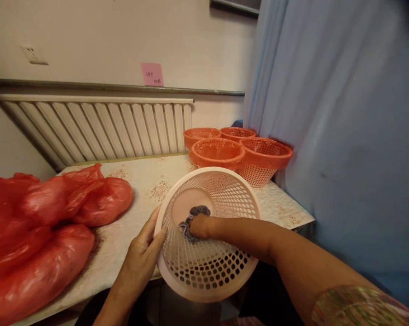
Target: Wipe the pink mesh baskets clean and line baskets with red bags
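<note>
A pale plastic waste basket (237,194) with perforated walls is tilted, its mouth facing me, at the near edge of the table. My left hand (145,244) grips its rim on the left side, thumb over the edge. Reaching down inside, my right hand (201,226) is closed on a dark grey patterned cloth (200,210) against the inner wall close to the basket's bottom. The fingertips of my right hand are hidden by the cloth and the hand itself.
Several baskets lined with red bags (218,151) stand at the back right of the table (146,181). Filled red plastic bags (55,213) lie on the left. A blue curtain (340,136) hangs along the right. Behind the table is a white radiator (130,129).
</note>
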Demonstrator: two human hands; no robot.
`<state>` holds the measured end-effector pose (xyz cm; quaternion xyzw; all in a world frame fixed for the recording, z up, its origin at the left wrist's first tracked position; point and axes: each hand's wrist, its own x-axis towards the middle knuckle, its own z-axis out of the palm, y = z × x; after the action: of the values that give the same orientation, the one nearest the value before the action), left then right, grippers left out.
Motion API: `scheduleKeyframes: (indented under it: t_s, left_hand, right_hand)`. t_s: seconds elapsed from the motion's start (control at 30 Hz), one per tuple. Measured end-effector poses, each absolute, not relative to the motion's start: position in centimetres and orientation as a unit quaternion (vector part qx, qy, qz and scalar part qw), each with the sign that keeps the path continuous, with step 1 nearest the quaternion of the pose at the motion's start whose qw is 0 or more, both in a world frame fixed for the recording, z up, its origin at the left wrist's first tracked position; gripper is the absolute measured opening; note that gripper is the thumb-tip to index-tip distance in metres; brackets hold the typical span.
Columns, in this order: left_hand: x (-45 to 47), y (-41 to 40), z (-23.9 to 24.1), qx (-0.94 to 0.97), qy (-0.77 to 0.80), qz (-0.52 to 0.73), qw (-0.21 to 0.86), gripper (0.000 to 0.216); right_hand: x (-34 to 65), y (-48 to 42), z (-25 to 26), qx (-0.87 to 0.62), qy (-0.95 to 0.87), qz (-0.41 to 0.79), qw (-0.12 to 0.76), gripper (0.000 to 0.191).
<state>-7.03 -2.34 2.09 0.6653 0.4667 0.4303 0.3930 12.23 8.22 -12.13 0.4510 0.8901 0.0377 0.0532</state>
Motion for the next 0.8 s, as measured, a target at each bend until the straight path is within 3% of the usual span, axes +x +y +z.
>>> scheduleKeyframes:
  t_s: [0.07,0.2,0.33,0.6,0.8]
  left_hand:
    - [-6.8,-2.4,2.2,0.676,0.459,0.423,0.391,0.061]
    - [-6.2,-2.4,2.5,0.676,0.457,0.425,0.392,0.062]
    - [-6.0,-2.6,2.4,0.678,0.464,0.425,0.379,0.060]
    - [-5.5,-3.4,1.8,0.683,0.472,0.413,0.374,0.059]
    - [-5.3,-3.2,2.1,0.664,0.470,0.440,0.381,0.059]
  right_hand:
    - [12.6,8.0,-11.5,0.399,0.914,0.054,0.061,0.005]
    - [12.0,8.8,-9.6,0.342,0.934,0.099,0.019,0.019]
    - [11.8,9.9,-8.2,0.336,0.933,0.126,-0.020,0.021]
    - [14.0,11.1,-7.5,0.508,0.851,0.121,-0.061,0.030]
    - [14.4,10.6,-8.6,0.659,0.750,0.052,-0.014,0.042]
